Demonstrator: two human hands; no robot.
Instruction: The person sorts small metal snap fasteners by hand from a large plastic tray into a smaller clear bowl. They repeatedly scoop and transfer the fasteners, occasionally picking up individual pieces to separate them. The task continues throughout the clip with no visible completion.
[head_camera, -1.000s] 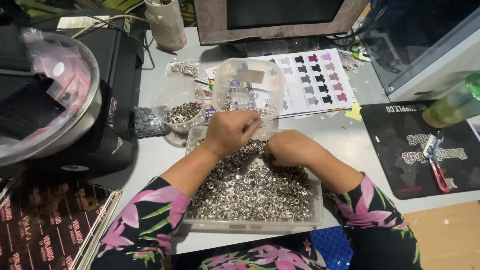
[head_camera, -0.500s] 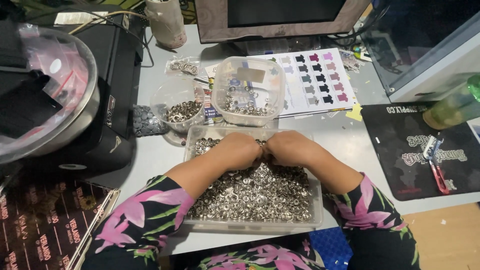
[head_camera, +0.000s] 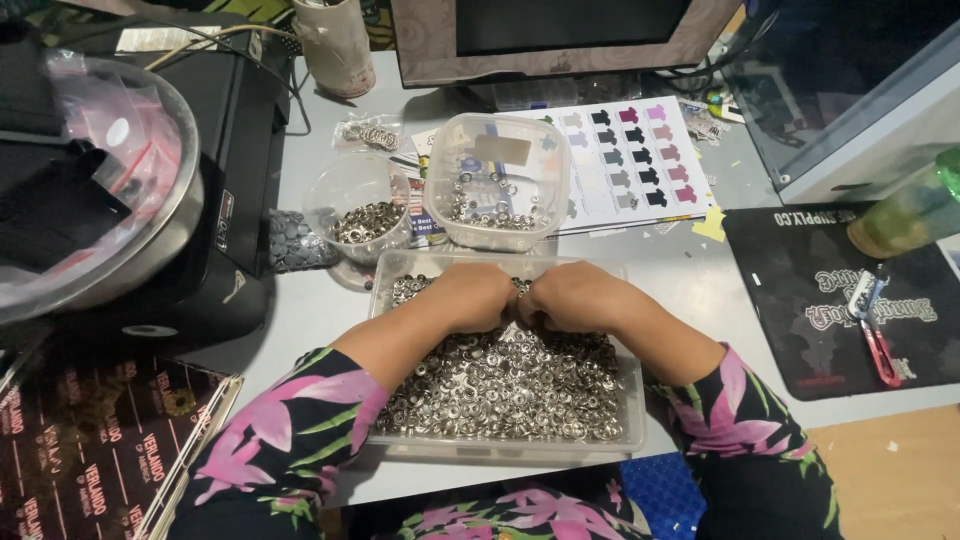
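Sorting through the silver metal eyelets (head_camera: 500, 385) is the step in hand: your left hand (head_camera: 470, 298) and right hand (head_camera: 570, 297) are down in the clear rectangular tray (head_camera: 630, 440) at the desk's front edge, knuckles touching, fingers curled into the heap. Whether they pinch any pieces I cannot tell. Just behind the tray stand a square clear tub (head_camera: 497, 180) with a few eyelets and a round clear cup (head_camera: 358, 205) holding darker ones. The next move likely calls for a fine pinch and a short lift toward one of them.
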